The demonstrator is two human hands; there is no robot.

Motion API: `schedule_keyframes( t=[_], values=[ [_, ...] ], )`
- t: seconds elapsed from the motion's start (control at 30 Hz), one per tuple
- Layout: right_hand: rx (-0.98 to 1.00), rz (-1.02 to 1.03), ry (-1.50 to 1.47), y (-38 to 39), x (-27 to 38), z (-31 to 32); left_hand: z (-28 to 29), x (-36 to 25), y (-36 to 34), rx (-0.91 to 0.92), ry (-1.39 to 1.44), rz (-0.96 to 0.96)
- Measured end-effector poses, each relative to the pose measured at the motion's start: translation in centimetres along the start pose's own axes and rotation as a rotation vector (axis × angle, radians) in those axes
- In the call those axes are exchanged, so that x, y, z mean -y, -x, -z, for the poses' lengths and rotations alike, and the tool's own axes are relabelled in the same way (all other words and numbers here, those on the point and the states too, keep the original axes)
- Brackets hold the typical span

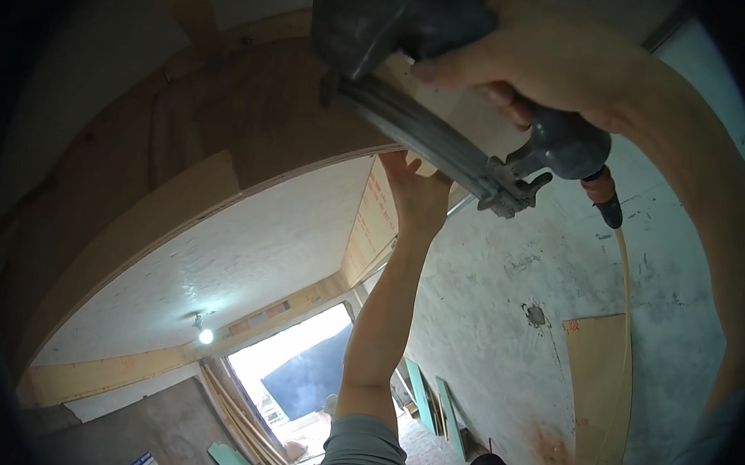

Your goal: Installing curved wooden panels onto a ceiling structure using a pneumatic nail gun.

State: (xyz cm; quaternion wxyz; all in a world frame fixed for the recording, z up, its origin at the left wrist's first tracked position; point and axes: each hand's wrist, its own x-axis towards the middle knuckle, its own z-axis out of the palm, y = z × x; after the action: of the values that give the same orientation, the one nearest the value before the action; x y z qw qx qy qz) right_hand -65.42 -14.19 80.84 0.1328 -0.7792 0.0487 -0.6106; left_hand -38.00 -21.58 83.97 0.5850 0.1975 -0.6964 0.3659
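Overhead work, both arms raised. Right hand (534,57) up high, its grip closed around the handle of a dark grey pneumatic nail gun (418,135) with a long, straight metal magazine. The tool is in the air under a broad brown plywood panel (262,103), its nose end toward the wood; whether the nose touches, I cannot tell from here.

Left hand (422,189) is up at the panel's lower edge, just past the magazine. Fingertips partly covered by the tool; cannot tell whether that grip closes on the edge or only rests against it.

Pale yellow air hose (626,285) hangs from the orange-and-black coupling (599,188) at the handle's end, down past a tan board leaning on the wall (512,272), a rough, grey-white plastered one.

On doing it well, as I judge it: nose set flat and square to the wood before the trigger is touched, since a slanted tool would likely skid or drive crooked. Left fingers are near the magazine; best kept well off the nose's line and away from wherever a nail might break through. Firm right wrist, the weight being overhead. Hose wants slack, free of the right forearm. The panel's underside is dim; worth a careful look at the nose's placing.
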Motion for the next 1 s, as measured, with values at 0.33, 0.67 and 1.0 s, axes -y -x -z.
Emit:
schedule_keyframes(
  t=[0.33,0.67,1.0],
  values=[
    [-0.121,-0.021,-0.116,-0.1,0.4,-0.8,-2.2,-0.7,-1.3,-0.007,0.357,-0.249],
    [-0.127,0.045,-0.077,0.8,3.5,-1.9,-2.3,2.8,-0.5,0.029,1.304,0.333],
    [-0.117,0.048,-0.112,1.4,3.7,-2.2,-2.5,3.1,-1.1,0.046,1.169,0.392]
  ],
)
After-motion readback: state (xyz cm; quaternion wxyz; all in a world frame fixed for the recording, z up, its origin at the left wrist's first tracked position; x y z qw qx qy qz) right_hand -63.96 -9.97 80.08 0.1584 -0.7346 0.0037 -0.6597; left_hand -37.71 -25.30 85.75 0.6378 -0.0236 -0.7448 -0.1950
